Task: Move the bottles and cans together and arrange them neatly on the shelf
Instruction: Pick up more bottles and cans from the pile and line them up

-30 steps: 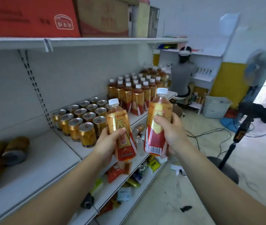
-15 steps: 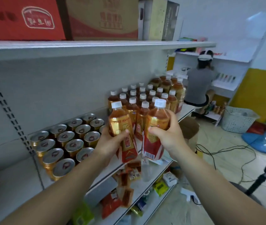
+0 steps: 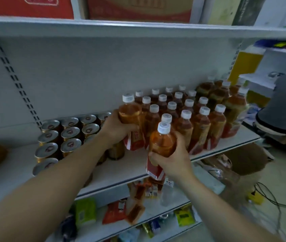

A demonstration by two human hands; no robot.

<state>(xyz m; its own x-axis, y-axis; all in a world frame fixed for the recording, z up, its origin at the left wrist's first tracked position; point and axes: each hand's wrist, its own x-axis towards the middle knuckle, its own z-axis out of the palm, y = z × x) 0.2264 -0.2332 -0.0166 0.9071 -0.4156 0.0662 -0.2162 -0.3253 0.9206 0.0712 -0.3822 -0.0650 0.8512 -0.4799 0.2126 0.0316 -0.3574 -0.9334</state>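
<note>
Both hands are full. The left hand [image 3: 116, 130] is wrapped round a tea bottle [image 3: 130, 116], held against the left edge of the standing bottles [image 3: 199, 123] on the middle shelf [image 3: 124, 168]; I cannot tell whether its base touches the board. The right hand [image 3: 172, 159] grips a second bottle [image 3: 162, 142] round its middle, just in front of the front row, over the shelf's front edge. Cans [image 3: 70, 133] stand in rows just to the left.

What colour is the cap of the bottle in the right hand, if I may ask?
The cap is white; the head view shows it best.
</note>
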